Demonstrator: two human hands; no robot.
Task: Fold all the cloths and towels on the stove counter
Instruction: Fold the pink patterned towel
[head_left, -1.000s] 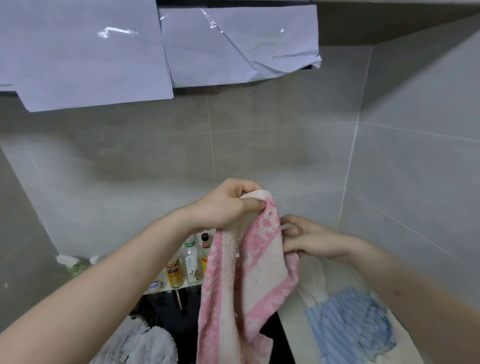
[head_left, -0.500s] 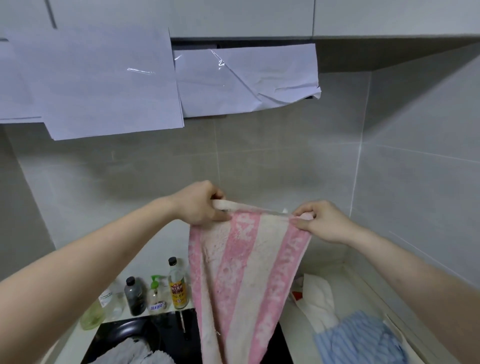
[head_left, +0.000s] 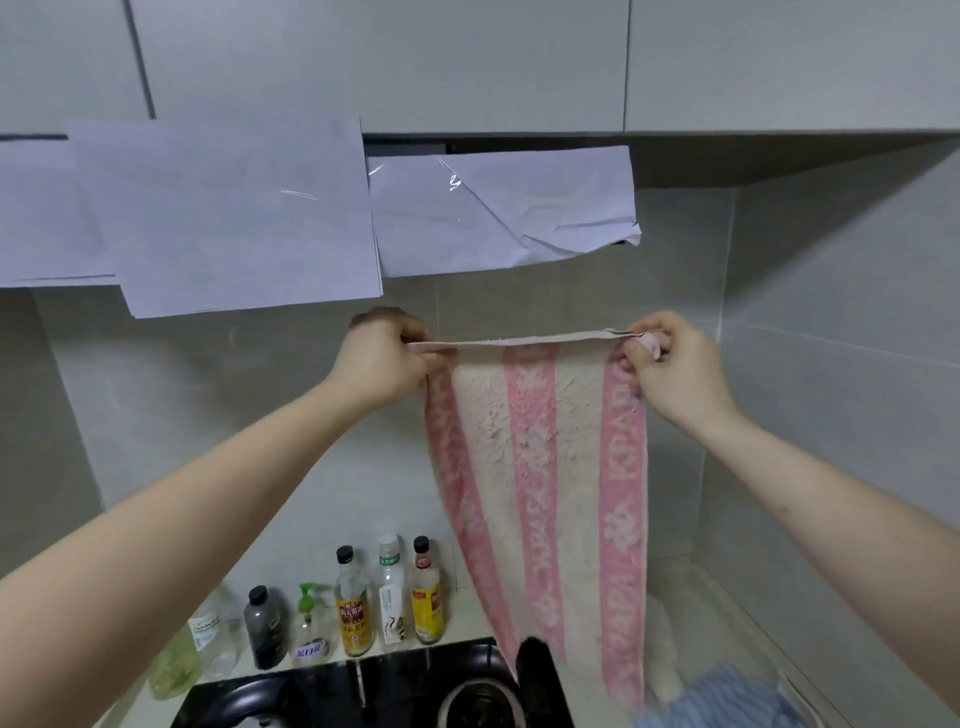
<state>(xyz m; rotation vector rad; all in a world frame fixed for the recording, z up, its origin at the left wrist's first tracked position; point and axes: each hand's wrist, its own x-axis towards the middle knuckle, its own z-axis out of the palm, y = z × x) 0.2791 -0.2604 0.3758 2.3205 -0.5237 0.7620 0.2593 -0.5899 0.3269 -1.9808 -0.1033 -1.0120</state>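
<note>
1. Now, far left at eight o'clock, a row of bottles (head_left: 358, 597) lines the back of the counter behind the black stove top (head_left: 363, 691). They sit close under the work, so the hanging cloth is best kept clear of them.

2. Up at ten o'clock, the left hand (head_left: 387, 358) has its fingers curled tight, pinching the top left corner of the pink-and-white striped towel (head_left: 540, 478). A grip right at the corner looks like the one to keep, so the edge stays straight.

3. Centre frame, the towel hangs full length from a taut top hem, stripes running down, its tail dipping toward five o'clock over the stove. Judging by that, the folding step is only opening: the smart move is to bring the two corners together evenly, matching stripe to stripe, or lower it flat first.

4. At two o'clock, the right hand (head_left: 670, 364) pinches the other top corner between thumb and fingers, level with its partner. Holding both hands at one height should stop a skewed fold.

5. Down at five o'clock, a blue striped cloth (head_left: 727, 701) lies crumpled on the counter, unfolded, with something white just behind it that I can't make out. The risk, as I read it, is the towel's tail dragging across that pile.
</note>
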